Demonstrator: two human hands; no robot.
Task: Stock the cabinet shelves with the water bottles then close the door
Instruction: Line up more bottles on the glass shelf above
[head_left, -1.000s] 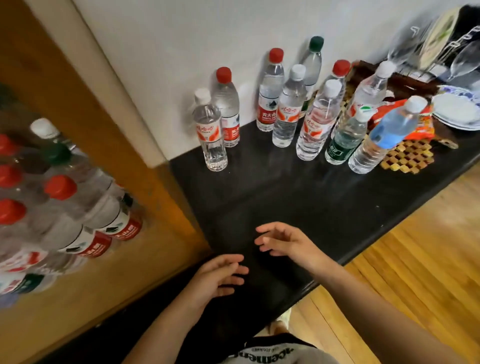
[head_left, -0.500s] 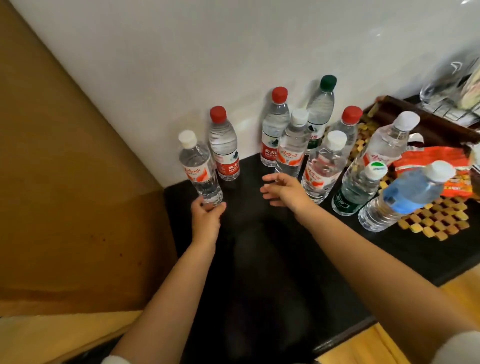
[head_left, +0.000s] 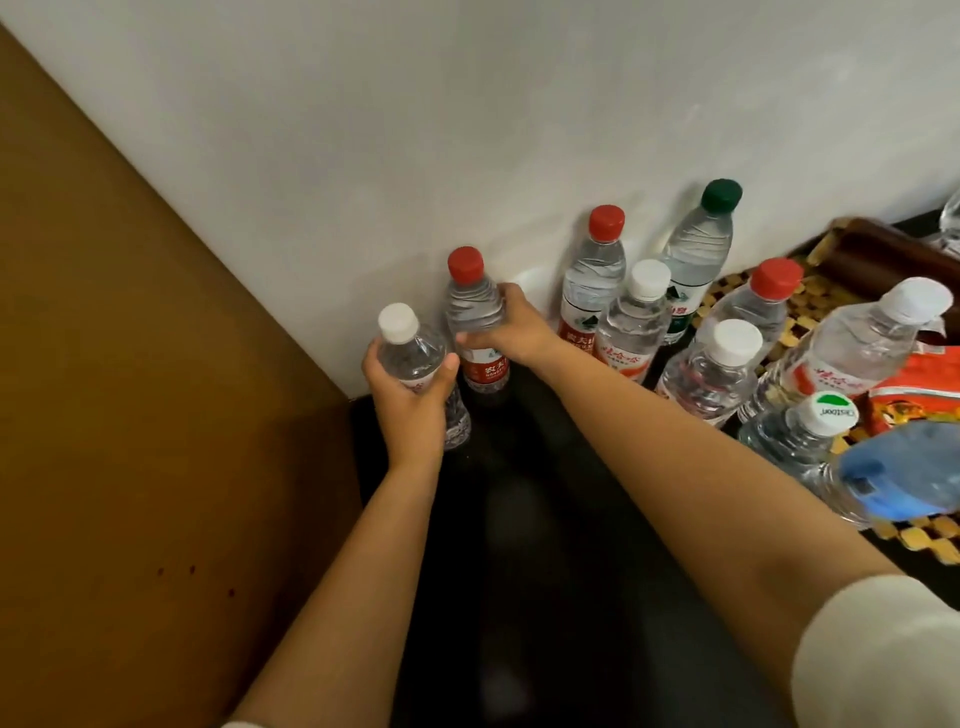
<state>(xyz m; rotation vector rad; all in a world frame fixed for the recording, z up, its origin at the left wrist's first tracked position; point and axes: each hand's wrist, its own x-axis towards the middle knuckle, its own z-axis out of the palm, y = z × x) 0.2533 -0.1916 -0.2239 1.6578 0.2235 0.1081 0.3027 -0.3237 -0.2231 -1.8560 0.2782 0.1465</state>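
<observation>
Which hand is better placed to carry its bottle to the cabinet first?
Probably the left hand: it grips the white-capped bottle and is nearer the brown cabinet side.

A home, likely a dining corner: a black table against a plain white wall, wooden cabinet side at left, woven wooden mat and red snack packet far right.

White wall, black countertop
</observation>
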